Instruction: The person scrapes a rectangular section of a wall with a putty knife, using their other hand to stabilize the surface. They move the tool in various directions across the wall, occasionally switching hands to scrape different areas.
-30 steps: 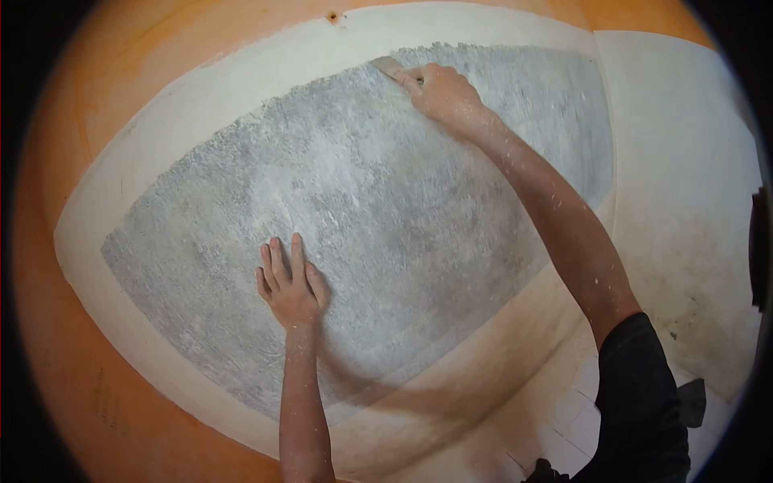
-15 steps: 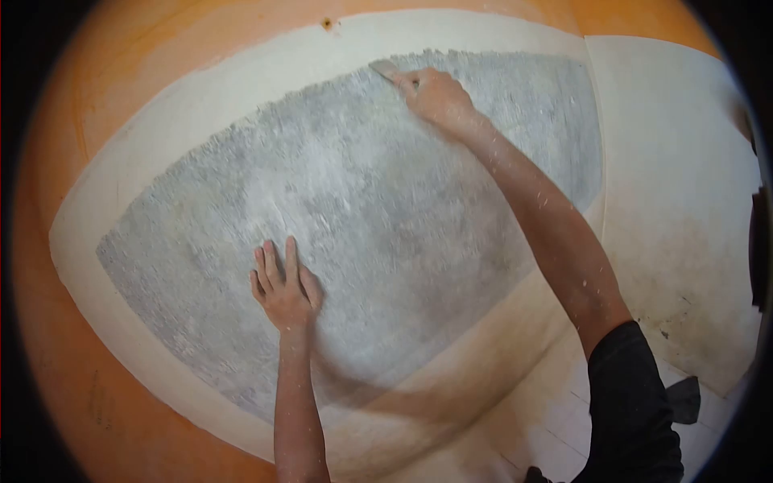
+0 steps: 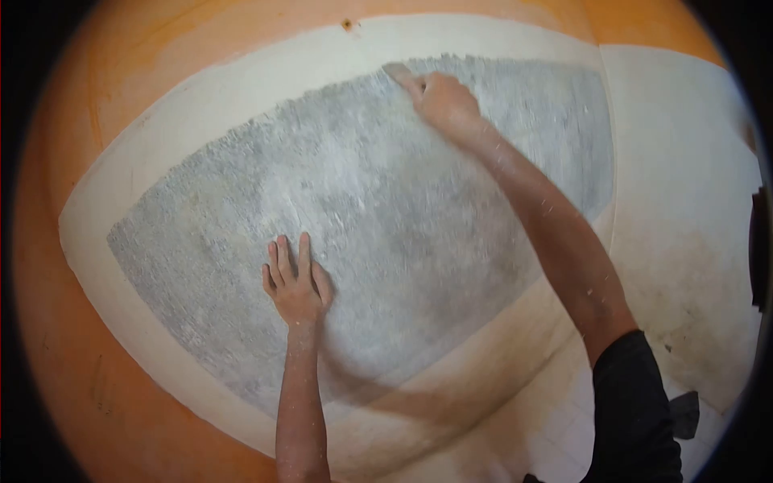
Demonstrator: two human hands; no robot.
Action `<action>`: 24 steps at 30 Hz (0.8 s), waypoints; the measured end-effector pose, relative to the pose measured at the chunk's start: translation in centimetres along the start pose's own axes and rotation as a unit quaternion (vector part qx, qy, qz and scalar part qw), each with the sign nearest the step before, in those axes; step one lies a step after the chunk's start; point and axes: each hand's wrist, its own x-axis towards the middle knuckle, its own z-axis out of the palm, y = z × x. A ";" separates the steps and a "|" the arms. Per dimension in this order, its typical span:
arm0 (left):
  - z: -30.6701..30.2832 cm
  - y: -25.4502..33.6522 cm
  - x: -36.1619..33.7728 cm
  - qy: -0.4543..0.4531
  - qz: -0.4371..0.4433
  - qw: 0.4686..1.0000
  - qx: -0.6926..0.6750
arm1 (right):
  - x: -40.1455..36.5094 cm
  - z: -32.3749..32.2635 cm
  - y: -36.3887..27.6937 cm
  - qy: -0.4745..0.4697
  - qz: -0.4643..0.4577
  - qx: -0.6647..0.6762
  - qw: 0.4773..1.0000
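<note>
A rough grey patch (image 3: 386, 209) covers the middle of the wall, ringed by a cream-white band (image 3: 201, 97). Against its lower middle lies my left hand (image 3: 296, 290), fingers spread, holding nothing. My right hand (image 3: 451, 101) is closed round a small flat scraper (image 3: 396, 74), most of which my fingers cover. The scraper's blade meets the upper edge of the grey patch, where grey and cream join.
Orange wall (image 3: 72, 338) surrounds the cream band at the left and top. A wall corner runs down the right, with a stained cream wall (image 3: 684, 201) beyond it. White floor tiles (image 3: 555, 419) and a dark object (image 3: 684, 414) show at lower right.
The wall and both hands sit slightly further right in the view. Against the wall, my left hand looks unmoved, and the scraper stays at the patch's upper edge.
</note>
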 end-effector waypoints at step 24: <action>-0.3 -0.5 -0.3 -0.022 -0.007 1.000 0.003 | -2.0 -0.8 -1.4 -0.049 -0.035 -0.015 0.998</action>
